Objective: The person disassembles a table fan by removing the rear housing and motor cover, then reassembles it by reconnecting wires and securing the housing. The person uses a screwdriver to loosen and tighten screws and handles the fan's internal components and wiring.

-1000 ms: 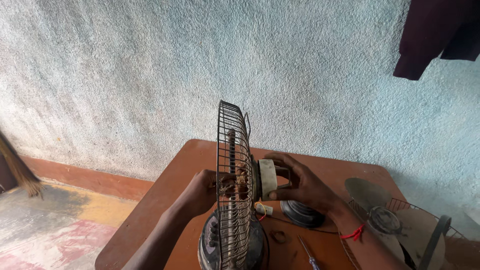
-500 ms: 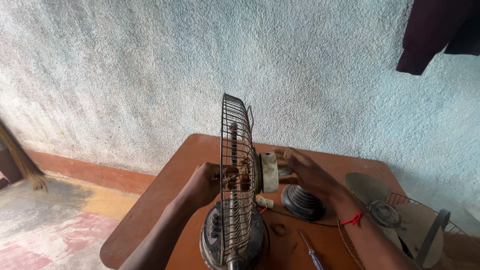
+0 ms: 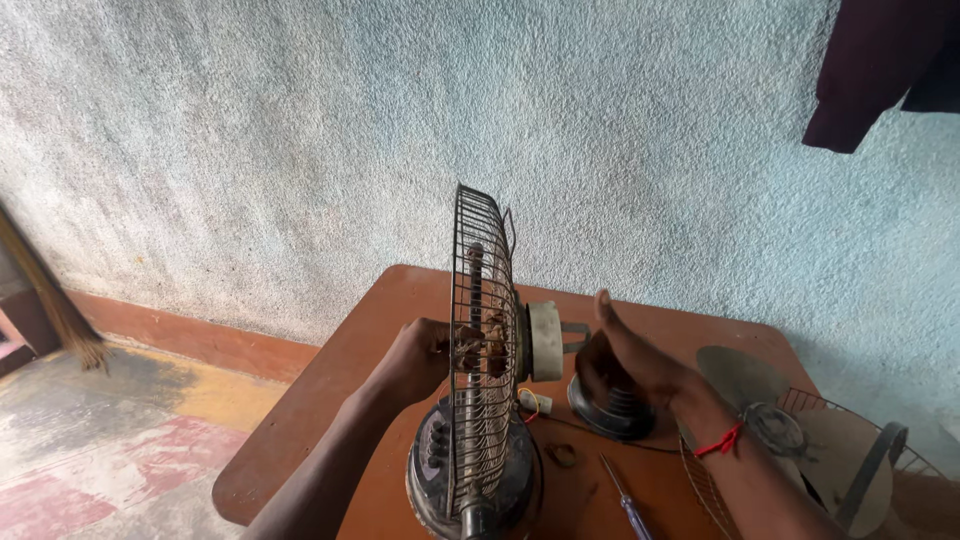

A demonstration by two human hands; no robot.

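Upright fan guard stands edge-on; left hand fingers seemingly pinch its hub, right hand fingers apart.

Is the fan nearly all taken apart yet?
Partly. The motor cover already lies loose on the table, and the blades sit off to the side. The left hand reaches into the cage; the right hand is by the motor. Cage and base remain joined.
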